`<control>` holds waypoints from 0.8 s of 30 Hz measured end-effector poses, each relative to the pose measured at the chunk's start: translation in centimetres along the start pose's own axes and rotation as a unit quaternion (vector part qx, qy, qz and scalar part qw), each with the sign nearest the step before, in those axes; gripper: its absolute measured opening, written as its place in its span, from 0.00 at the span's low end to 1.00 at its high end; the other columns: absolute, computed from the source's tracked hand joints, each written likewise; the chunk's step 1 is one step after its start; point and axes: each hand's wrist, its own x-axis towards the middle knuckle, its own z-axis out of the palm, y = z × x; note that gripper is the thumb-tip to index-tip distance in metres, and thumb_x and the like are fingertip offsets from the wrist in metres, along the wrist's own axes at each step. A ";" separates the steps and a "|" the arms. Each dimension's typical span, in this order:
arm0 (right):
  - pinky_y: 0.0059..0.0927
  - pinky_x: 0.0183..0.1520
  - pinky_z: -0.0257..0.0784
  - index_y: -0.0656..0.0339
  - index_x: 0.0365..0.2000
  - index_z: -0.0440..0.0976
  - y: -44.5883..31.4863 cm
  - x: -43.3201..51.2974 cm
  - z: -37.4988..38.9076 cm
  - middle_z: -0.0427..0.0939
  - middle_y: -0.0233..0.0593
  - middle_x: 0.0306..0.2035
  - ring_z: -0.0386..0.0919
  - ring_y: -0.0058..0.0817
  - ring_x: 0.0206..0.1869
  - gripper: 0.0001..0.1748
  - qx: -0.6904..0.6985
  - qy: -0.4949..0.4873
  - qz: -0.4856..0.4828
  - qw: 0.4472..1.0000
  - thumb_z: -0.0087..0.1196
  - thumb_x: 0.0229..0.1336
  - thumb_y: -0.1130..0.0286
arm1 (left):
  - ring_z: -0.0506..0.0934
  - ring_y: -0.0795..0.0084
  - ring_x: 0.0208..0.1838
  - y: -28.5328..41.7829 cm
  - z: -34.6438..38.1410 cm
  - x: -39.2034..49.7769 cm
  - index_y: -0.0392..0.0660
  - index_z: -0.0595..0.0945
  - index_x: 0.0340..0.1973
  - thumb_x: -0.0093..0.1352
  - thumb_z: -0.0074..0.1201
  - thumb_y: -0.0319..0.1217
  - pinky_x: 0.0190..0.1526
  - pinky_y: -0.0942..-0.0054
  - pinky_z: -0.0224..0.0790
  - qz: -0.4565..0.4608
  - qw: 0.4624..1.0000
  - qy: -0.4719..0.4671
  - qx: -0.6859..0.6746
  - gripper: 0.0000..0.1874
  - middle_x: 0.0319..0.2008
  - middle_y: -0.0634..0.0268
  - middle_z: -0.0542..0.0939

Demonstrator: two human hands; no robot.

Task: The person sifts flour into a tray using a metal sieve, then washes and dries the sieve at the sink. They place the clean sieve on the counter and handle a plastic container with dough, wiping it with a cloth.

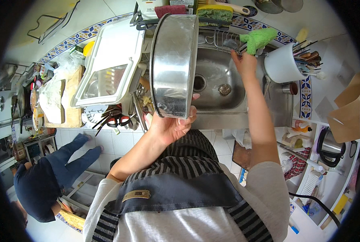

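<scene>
My left hand point(180, 125) grips the lower rim of a large round stainless-steel pan point(175, 66), tipped on its side with its wall facing me. The pan covers the left part of the steel sink point(219, 74). At the back right of the basin, my right hand point(247, 65) reaches to the metal faucet point(242, 48), where a green cloth point(257, 40) hangs. Its fingertips are partly hidden there, so its grip is unclear. A wire rack point(224, 40) is just left of that hand. A strainer point(224, 89) lies in the basin near the drain point(199, 83).
Left of the pan stands a white lidded dish box point(107, 66), with scissors point(118, 121) below it. Sponges point(214, 14) sit behind the sink. A white utensil holder point(281, 64) and a small metal cup point(289, 88) are at right. Another person point(37, 190) stands at far left.
</scene>
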 end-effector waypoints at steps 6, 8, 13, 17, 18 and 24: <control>0.39 0.25 0.69 0.64 0.18 0.75 -0.6 0.0 -1.2 0.74 0.45 0.15 0.75 0.44 0.20 0.22 0.005 0.012 -0.014 1.000 0.60 0.51 0.53 | 0.65 0.76 0.22 -0.1 -0.4 0.0 0.35 0.63 0.62 0.70 0.44 0.43 0.17 0.84 0.57 0.010 1.000 -0.005 0.001 0.31 0.28 0.59 0.70; 0.38 0.25 0.68 0.64 0.18 0.75 -0.8 -0.1 -1.3 0.74 0.45 0.15 0.75 0.44 0.20 0.22 0.017 -0.011 -0.006 1.000 0.60 0.51 0.53 | 0.65 0.77 0.22 -0.1 -0.4 0.1 0.35 0.63 0.62 0.70 0.44 0.43 0.17 0.84 0.57 0.011 1.000 -0.009 0.000 0.31 0.28 0.59 0.70; 0.38 0.25 0.68 0.64 0.19 0.75 -0.8 0.0 -1.5 0.74 0.46 0.15 0.75 0.44 0.20 0.22 0.049 -0.011 0.000 0.999 0.60 0.51 0.53 | 0.65 0.77 0.22 0.0 -0.3 0.0 0.34 0.64 0.61 0.70 0.44 0.43 0.17 0.85 0.57 0.014 1.000 0.012 0.001 0.30 0.29 0.59 0.71; 0.38 0.24 0.67 0.65 0.18 0.74 -0.9 0.1 -1.0 0.74 0.46 0.15 0.74 0.44 0.19 0.23 0.066 0.006 -0.007 0.998 0.61 0.51 0.54 | 0.64 0.78 0.21 -0.1 -0.6 0.1 0.34 0.64 0.61 0.70 0.44 0.43 0.17 0.85 0.57 0.013 1.000 -0.020 -0.001 0.30 0.29 0.60 0.71; 0.38 0.24 0.67 0.65 0.18 0.74 -0.9 0.0 -0.9 0.73 0.46 0.15 0.74 0.44 0.19 0.23 0.075 0.017 -0.005 0.997 0.61 0.51 0.54 | 0.64 0.78 0.21 -0.1 -0.7 0.1 0.34 0.64 0.61 0.70 0.44 0.43 0.17 0.85 0.57 0.012 1.000 -0.024 -0.002 0.30 0.29 0.60 0.70; 0.36 0.24 0.68 0.65 0.19 0.75 -0.2 0.0 -0.7 0.74 0.45 0.15 0.74 0.41 0.18 0.22 0.069 -0.008 -0.024 0.997 0.60 0.52 0.53 | 0.64 0.78 0.22 -0.1 -0.9 -0.1 0.35 0.64 0.61 0.70 0.44 0.43 0.17 0.85 0.56 0.007 1.000 -0.011 -0.002 0.30 0.28 0.61 0.70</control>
